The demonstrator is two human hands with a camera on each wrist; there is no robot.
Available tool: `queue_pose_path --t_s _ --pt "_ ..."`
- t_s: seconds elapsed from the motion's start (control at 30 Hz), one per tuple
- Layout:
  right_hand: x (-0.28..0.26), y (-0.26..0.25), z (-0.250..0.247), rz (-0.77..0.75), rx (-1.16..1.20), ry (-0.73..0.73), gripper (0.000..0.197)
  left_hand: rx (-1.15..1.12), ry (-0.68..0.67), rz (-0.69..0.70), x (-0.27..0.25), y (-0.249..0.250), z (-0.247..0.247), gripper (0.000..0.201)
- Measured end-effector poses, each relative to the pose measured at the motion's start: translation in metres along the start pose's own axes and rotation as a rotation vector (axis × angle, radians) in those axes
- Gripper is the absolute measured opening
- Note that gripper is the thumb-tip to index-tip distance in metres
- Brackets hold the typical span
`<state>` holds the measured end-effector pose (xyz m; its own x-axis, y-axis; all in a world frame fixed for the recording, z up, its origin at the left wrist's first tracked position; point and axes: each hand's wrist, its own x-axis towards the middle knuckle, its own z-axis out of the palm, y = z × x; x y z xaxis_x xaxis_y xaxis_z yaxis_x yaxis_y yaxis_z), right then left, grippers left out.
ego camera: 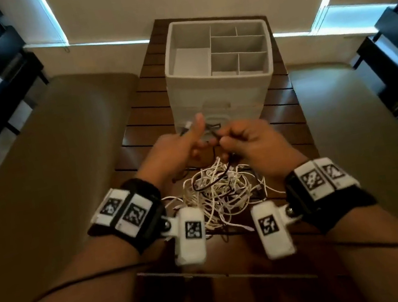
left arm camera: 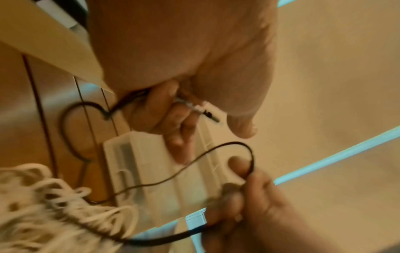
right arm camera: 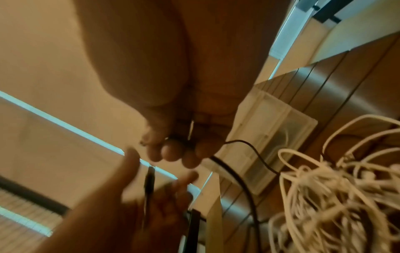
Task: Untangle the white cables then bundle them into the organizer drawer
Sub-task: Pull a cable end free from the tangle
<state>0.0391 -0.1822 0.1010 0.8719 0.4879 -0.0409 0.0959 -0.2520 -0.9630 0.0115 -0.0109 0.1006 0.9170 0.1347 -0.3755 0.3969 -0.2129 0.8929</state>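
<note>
The untangling step is in hand, and by my guess it has only just begun. The big messy pile of thin white cables (ego camera: 222, 194) lies on the dark brown wooden slat table (ego camera: 147, 130), near the person and just below both wrists. The left hand (ego camera: 167, 156) has its fingers curled around the plug end of a thin black cable (left arm camera: 207, 113), with the thumb sticking up. The right hand (ego camera: 249, 142) pinches the same black cable a little way along, so a loop of it (left arm camera: 236, 150) hangs between the two hands. The rest of the black cable runs down into the white pile. The white plastic organizer box with small drawers (ego camera: 218, 68) stands on the table behind the hands, and its drawers look closed. No white cable looks free yet. Next, I think the black cable must be pulled out slowly, so the white ones do not knot tighter.
</note>
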Motion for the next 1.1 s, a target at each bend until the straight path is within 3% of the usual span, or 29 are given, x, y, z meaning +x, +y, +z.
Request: queue_pose_path --t_s 0.07,0.13,0.2,0.3,0.37,0.47,0.53,0.67,0.73,0.8,0.9,0.97,1.03,1.1 --pt "-0.004 0.002 0.017 -0.083 0.018 -0.111 0.031 -0.133 -0.126 -0.033 0.0 0.015 -0.005 0.068" --pt "-0.005 0.003 0.03 -0.128 -0.014 -0.157 0.031 -0.233 -0.12 0.032 -0.004 0.024 -0.008 0.041" --pt "-0.003 0.012 0.03 -0.108 -0.056 -0.058 0.029 -0.201 0.04 0.128 -0.009 0.031 -0.014 0.028" --pt "-0.002 0.039 0.005 0.066 -0.06 0.258 0.028 -0.084 0.352 0.259 -0.022 0.046 -0.036 0.04" --pt "-0.005 0.061 -0.018 0.252 -0.121 0.411 0.024 -0.026 0.489 0.34 -0.031 0.051 -0.056 0.043" --pt "-0.008 0.092 -0.033 0.458 -0.335 0.415 0.019 0.16 0.646 0.444 -0.033 0.043 -0.072 0.036" --pt "-0.006 0.109 -0.029 0.485 -0.355 0.405 0.021 0.263 0.693 0.394 -0.026 0.028 -0.073 0.031" --pt "0.01 0.124 -0.012 0.501 -0.398 0.332 0.018 0.493 0.501 0.064 -0.006 -0.013 -0.06 0.051" --pt "0.02 0.131 -0.007 0.526 -0.482 0.247 0.021 0.55 0.48 0.016 -0.001 -0.029 -0.05 0.044" --pt "0.027 0.138 -0.004 0.566 -0.566 0.173 0.03 0.415 0.415 0.021 0.001 -0.04 -0.037 0.042" --pt "0.036 0.14 -0.003 0.551 -0.57 0.111 0.039 0.191 0.019 0.0 -0.003 -0.049 -0.01 0.037" --pt "0.042 0.139 -0.006 0.516 -0.6 0.058 0.037 0.269 -0.211 -0.021 -0.002 -0.057 0.011 0.031" --pt "0.049 0.14 -0.008 0.52 -0.674 -0.023 0.034 0.444 -0.241 0.005 0.007 -0.07 0.025 0.031" --pt "0.053 0.138 -0.01 0.529 -0.728 -0.062 0.029 0.521 -0.149 0.042 0.019 -0.084 0.033 0.025"
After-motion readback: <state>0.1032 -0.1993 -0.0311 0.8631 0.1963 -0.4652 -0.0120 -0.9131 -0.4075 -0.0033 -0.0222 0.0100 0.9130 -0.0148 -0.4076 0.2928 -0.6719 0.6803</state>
